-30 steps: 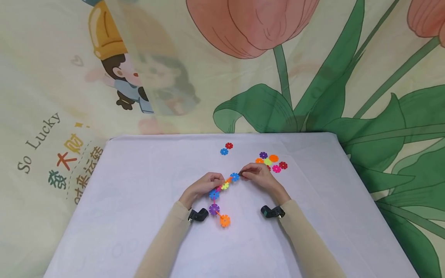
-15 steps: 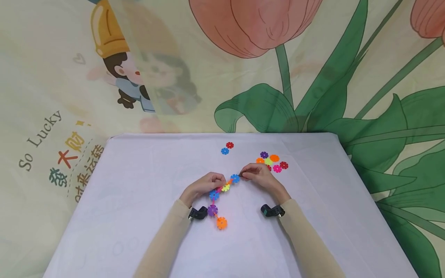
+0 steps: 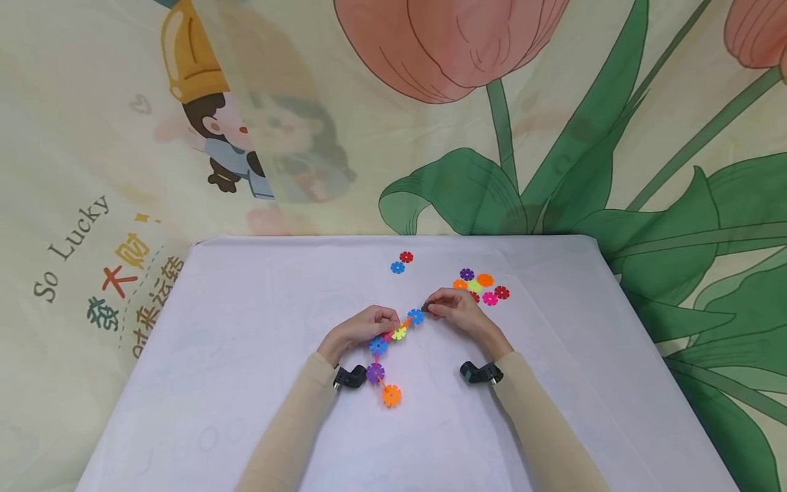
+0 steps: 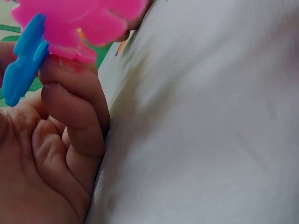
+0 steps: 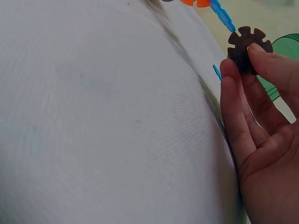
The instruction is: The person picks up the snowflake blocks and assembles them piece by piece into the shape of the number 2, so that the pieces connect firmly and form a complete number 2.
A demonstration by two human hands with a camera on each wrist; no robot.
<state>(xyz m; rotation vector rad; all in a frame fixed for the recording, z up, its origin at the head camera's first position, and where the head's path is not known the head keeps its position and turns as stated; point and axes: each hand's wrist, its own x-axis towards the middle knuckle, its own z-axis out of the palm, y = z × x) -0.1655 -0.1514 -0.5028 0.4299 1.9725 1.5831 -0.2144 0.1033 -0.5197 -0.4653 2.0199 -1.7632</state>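
My left hand [image 3: 363, 326] grips the middle of a chain of interlocking snowflake discs. Its fingertips lie by a pink disc [image 4: 79, 25] and a blue disc [image 4: 25, 63] in the left wrist view. Toward me the chain runs through a purple disc [image 3: 376, 373] to an orange end disc [image 3: 391, 395]. A yellow disc [image 3: 399, 332] comes after the grip, then a blue disc [image 3: 415, 316] at the far end. Between thumb and fingers, my right hand [image 3: 460, 313] pinches a dark brown disc [image 5: 245, 46], its notched edge right at the blue disc's rim [image 5: 223, 16].
Several loose discs lie beyond my right hand, among them a purple disc [image 3: 467, 274], an orange disc [image 3: 485, 280] and a pink disc [image 3: 490, 298]. Farther back lie a red disc [image 3: 406, 257] and a blue disc [image 3: 397, 268]. A white cloth [image 3: 246, 328] covers the table.
The chain's near end, with the orange and purple discs, has swung slightly left and toward me. The far blue disc has dipped a little. Both hands keep their holds.
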